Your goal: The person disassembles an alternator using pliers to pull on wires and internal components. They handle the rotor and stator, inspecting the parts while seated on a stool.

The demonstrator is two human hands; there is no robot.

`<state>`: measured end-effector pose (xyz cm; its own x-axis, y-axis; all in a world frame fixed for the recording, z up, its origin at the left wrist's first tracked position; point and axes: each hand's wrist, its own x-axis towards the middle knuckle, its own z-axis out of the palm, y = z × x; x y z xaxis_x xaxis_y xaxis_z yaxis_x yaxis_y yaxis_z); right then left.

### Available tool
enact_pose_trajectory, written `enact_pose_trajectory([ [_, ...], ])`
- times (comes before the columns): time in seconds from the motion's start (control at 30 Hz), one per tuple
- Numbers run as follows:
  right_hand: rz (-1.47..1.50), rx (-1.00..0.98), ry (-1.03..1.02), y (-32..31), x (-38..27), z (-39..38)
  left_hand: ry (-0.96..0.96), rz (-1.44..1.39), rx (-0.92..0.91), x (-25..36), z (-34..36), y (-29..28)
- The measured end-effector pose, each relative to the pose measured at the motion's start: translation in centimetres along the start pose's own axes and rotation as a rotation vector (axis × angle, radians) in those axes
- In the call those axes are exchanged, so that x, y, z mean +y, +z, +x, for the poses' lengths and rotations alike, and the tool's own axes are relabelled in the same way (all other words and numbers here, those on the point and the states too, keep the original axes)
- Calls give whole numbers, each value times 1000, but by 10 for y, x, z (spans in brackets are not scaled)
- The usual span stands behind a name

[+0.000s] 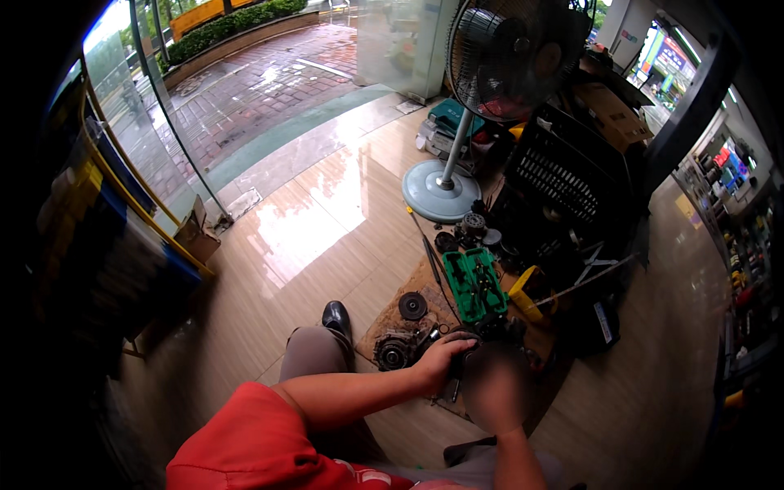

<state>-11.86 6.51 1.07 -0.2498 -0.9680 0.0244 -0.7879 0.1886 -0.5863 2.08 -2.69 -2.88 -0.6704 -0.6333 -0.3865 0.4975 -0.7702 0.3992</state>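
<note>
My left hand (443, 360) reaches in over the wooden board and its fingers are closed round the edge of a dark, rounded part (464, 336). Its kind does not show clearly. Close beside it is my right hand (496, 396), smeared by a blurred patch that hides its fingers and whatever they touch. To the left of my hands lies a round metal machine housing (394, 352) with a ringed centre. A black grooved disc (412, 305) rests just beyond it. Past my hands, an open green tool case (475, 286) holds several dark tools.
A long thin screwdriver (431, 257) lies left of the case. Right of it is a yellow-framed tool (527, 294) with a long bar. Behind stand a pedestal fan (442, 201) and a black crate (563, 175). A yellow-framed rack (143, 188) is at the left.
</note>
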Motion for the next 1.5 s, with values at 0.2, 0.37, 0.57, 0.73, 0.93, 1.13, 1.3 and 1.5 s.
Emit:
enact_pose_trajectory([
  [0.2, 13, 10, -58, 6, 3, 4, -17, 12, 53, 1, 1, -3],
  [0.37, 19, -61, -21, 3, 2, 2, -4, 26, 62, -1, 0, -7],
  [0.57, -105, -135, 56, -9, -4, 1, -11, 40, 33, -1, 0, -5],
  [0.73, -94, -103, 90, -12, -10, 3, 7, 34, 43, -2, 3, -1],
  [0.93, -134, -86, 71, -14, -11, 0, -7, -4, 41, -5, 3, -3],
  [1.13, -113, -82, 47, -10, -3, -3, -31, 27, 41, -6, 1, -3],
  [1.3, -104, -74, 28, -9, 2, -4, -43, 29, 63, -4, -1, 3],
  [1.5, -94, -82, -22, -2, 14, -7, -28, 104, 103, -5, -1, 3],
])
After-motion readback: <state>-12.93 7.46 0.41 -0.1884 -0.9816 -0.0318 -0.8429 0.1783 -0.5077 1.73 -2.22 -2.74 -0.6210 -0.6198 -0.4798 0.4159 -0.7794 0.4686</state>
